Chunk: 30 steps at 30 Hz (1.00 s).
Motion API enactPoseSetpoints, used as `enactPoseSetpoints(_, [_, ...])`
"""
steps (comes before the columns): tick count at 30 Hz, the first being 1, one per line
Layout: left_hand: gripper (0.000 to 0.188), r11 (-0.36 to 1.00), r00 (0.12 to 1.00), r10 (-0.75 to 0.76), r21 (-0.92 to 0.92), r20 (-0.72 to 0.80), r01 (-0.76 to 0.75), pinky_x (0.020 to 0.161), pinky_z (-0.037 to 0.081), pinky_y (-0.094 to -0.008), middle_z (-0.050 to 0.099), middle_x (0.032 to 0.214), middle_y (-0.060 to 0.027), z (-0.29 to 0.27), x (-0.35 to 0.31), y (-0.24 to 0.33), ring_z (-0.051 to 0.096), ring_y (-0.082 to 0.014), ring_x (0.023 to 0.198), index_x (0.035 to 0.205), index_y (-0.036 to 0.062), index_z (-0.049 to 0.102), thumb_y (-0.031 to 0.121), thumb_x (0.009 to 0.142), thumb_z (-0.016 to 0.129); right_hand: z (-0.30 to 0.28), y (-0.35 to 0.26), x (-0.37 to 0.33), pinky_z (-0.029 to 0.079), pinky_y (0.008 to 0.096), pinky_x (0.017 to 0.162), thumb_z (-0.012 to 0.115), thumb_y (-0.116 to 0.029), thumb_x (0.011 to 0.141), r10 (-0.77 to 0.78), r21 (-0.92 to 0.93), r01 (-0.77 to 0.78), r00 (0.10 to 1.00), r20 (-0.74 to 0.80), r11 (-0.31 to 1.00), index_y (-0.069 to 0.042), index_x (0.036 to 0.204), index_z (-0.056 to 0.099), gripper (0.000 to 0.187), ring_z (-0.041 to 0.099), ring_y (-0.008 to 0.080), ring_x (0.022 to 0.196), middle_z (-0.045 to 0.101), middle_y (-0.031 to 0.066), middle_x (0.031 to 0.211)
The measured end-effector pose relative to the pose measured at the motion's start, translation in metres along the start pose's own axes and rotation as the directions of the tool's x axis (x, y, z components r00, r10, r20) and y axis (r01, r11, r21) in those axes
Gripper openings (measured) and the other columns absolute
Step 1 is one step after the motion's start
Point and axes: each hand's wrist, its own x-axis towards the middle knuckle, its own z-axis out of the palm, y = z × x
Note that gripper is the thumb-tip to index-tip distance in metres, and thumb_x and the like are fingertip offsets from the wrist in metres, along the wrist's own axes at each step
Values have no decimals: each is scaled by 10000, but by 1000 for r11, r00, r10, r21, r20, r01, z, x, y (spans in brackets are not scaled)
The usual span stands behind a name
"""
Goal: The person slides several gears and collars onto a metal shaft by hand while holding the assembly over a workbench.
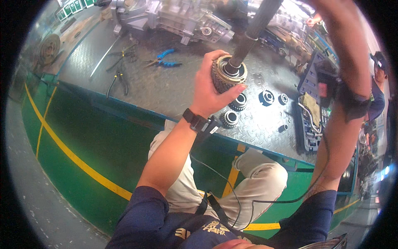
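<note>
My left hand (208,83) is wrapped round a toothed gear assembly (226,79) with a brass-coloured ring on its upper face. A long dark metal shaft (253,33) rises from the middle of this assembly, tilted to the right, and leaves the picture at the top edge. On the right my raised right hand and arm (346,45) are blurred and run out past the top edge, so the fingers are hidden. Just below the held assembly, two gears (229,118) sit close together on the metal workbench (166,93).
Another gear (267,97), a smaller ring (283,98) and a small bush (283,128) lie to the right. Beyond is an open tool case (309,137). Several pliers (167,58) and a thin rod (103,57) lie left. A gearbox housing (174,23) stands behind; a person (378,79) is at far right.
</note>
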Motion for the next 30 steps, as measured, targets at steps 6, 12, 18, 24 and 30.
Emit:
enactPoseSetpoints(6, [805, 1000, 1000, 9, -22, -18, -9, 929, 559, -341, 689, 1152, -110, -3, 0, -3, 697, -176, 1039, 1404, 35, 448, 243, 780, 912, 28, 3, -25, 550, 278, 796, 819, -201, 873, 398, -89, -388, 883, 250, 917, 41, 1245, 701, 459, 697, 151, 910, 737, 129, 1062])
enactPoseSetpoints(12, [963, 998, 996, 68, -7, -58, -69, 956, 564, -376, 698, 1220, -139, 1, 2, -1, 710, -219, 1103, 1502, 37, 365, 280, 763, 935, 75, 91, -80, 545, 356, 786, 919, -251, 676, 115, -97, -104, 987, 114, 990, 12, 1055, 763, 486, 693, 210, 837, 705, 99, 905])
enactPoseSetpoints(18, [967, 994, 994, 109, 15, -31, -108, 988, 549, -387, 697, 1238, -155, 1, 4, -7, 711, -253, 1121, 1510, 43, 371, 285, 757, 928, 74, 98, -92, 524, 376, 924, 905, -191, 702, 139, 109, -155, 980, 143, 982, -12, 1145, 753, 502, 683, 208, 1006, 679, 82, 1044])
enactPoseSetpoints(24, [919, 997, 997, 73, -3, -31, -73, 977, 553, -384, 695, 1230, -162, 2, 3, -5, 707, -245, 1116, 1487, 36, 398, 323, 757, 877, 69, 98, -91, 530, 368, 946, 912, -168, 693, 59, 133, -85, 979, 194, 987, -6, 1198, 727, 561, 691, 202, 1017, 686, 73, 1045])
enactPoseSetpoints(30, [820, 994, 993, 111, -4, -27, -111, 950, 557, -365, 702, 1204, -154, 0, 3, -6, 710, -214, 1096, 1420, 25, 466, 298, 774, 890, 71, 98, -90, 546, 350, 907, 914, -154, 694, 14, 108, -30, 990, 141, 994, 2, 1157, 735, 520, 701, 175, 949, 717, 73, 1002])
